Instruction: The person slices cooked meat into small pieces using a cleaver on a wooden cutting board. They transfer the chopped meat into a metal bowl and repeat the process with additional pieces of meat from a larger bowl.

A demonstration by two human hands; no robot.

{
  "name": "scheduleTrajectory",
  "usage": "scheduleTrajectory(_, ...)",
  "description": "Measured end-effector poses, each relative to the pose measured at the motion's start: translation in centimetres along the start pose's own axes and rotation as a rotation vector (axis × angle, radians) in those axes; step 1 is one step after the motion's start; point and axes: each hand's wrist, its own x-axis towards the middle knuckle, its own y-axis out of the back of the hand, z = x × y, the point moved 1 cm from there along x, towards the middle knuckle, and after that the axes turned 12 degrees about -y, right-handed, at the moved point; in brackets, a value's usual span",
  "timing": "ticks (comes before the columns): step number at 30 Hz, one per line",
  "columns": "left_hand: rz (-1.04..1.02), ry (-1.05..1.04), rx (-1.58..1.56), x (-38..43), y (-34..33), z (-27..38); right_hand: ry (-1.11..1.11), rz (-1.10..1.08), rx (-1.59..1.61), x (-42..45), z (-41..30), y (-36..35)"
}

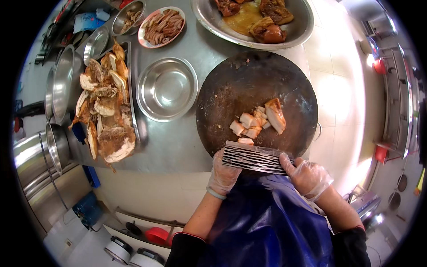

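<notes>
My right hand (307, 176), in a clear plastic glove, grips the handle end of a cleaver (255, 157) with a black-and-silver striped blade. At the blade's far end is my left hand (224, 173), gloved too; its fingers are partly hidden behind the blade, so its hold is unclear. The cleaver lies over the near edge of a round, dark chopping block (230, 90). Just beyond the blade sits a small piece of meat (245, 141). Several cut chunks of cooked meat (247, 120) form a loose group farther up, beside a larger uncut slab (275, 116) with browned skin.
An empty steel bowl (167, 89) stands left of the block. Farther left, a metal tray (130, 83) holds cooked poultry pieces (110, 106). Beyond are a plate of sliced meat (162, 28) and a large steel basin (200, 20) with meat chunks. More steel bowls (63, 83) line the left edge.
</notes>
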Motion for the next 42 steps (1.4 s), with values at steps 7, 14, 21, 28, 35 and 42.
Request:
scheduleTrajectory(7,0.052,0.046,0.057,0.6,-0.6,0.9,0.066,0.003,-0.088,1.9,1.0,0.5)
scheduleTrajectory(14,0.094,0.04,0.228,-0.8,-2.1,0.4,0.122,0.026,-0.067,3.1,1.4,1.6)
scheduleTrajectory(21,-0.047,0.023,0.364,-2.5,-2.5,0.2,0.183,0.04,0.01,6.9,-0.7,1.3)
scheduleTrajectory(28,0.011,-0.029,0.283,-0.9,-2.1,0.0,0.248,0.235,0.234,9.7,-2.6,0.7)
scheduleTrajectory(35,0.135,-0.059,0.278,-1.3,-2.0,0.4,0.25,0.125,0.306,5.7,1.5,1.7)
scheduleTrajectory(42,0.067,-0.062,0.268,-2.6,-1.9,0.3,0.169,0.089,0.031,2.4,2.7,0.2)
